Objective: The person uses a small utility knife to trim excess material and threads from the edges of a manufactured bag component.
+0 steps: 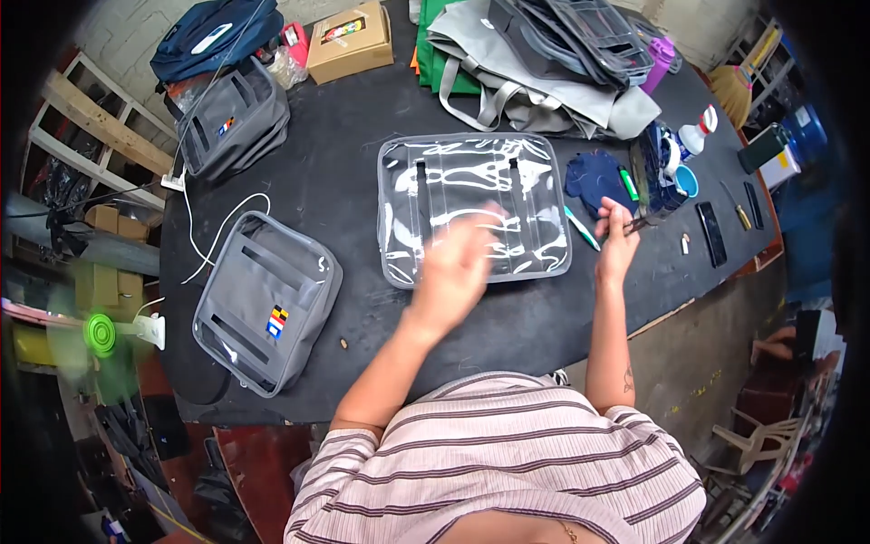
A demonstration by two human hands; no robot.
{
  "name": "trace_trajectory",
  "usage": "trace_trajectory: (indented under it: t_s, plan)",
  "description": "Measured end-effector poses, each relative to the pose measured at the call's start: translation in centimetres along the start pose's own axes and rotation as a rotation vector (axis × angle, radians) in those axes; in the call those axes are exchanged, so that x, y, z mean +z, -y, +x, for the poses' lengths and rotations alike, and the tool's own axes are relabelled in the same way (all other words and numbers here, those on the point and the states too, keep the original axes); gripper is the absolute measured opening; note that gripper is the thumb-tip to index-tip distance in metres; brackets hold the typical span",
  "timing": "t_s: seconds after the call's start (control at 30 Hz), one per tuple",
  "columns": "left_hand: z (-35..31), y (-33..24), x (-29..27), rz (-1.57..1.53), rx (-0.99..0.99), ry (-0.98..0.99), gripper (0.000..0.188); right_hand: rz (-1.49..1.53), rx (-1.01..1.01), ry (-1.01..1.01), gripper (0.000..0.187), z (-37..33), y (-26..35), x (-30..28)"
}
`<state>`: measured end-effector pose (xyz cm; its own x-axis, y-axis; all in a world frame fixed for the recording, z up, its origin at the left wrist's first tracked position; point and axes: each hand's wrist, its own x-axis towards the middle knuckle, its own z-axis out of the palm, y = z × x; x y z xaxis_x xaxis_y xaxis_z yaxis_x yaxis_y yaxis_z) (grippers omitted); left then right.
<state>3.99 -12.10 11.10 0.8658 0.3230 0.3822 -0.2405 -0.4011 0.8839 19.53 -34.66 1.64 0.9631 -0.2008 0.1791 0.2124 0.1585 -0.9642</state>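
Note:
A transparent plastic bag [471, 245] with grey piping and two dark straps lies flat on the black table in front of me. My left hand [458, 263] is over its lower middle, smeared by motion, so I cannot tell how its fingers are set or whether they touch the plastic. Just off the bag's right edge, my right hand [616, 243] is closed on a small dark pointed tool [642, 222], perhaps thread snips. A white-and-teal pen [582, 228] and a dark blue cloth [594, 181] with a green marker [629, 186] lie beside that hand.
Two finished-looking grey bags [263, 304] [237, 127] stand at the left, near a white cable [210, 245]. A cardboard box [352, 43] and a heap of grey bags [544, 86] are at the back. A phone [711, 234], blue cup [686, 181] and spray bottle [698, 131] sit right.

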Motion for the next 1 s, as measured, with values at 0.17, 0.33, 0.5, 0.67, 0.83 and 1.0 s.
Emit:
trace_trajectory:
  t_s: [0.17,0.33,0.5,0.67,0.83,1.0]
  plan:
    - [3.1,5.5,-8.3,0.343,-0.121,-0.406,0.071,-0.131,0.233,0.177,0.023,0.0,0.7,-0.4]
    - [2.6,9.6,-10.6,-0.103,-0.58,-0.094,0.056,-0.246,0.344,0.391,0.033,-0.5,2.0,1.7]
    - [1.0,10.7,-9.0,-0.278,-0.451,0.066,0.045,-0.248,0.214,0.519,0.027,-0.7,0.9,2.3]
    - [0.5,9.9,-9.7,-0.442,-0.323,0.003,0.053,-0.194,0.205,0.437,0.025,-1.1,2.8,2.6]
    - [0.3,10.4,-10.3,-0.486,-0.238,-0.017,0.051,-0.096,0.111,0.433,0.025,-0.8,2.6,2.8]
    - [-1.7,12.7,-11.5,-0.875,-0.23,-0.084,0.037,0.26,0.39,0.276,0.037,-1.4,2.3,3.2]
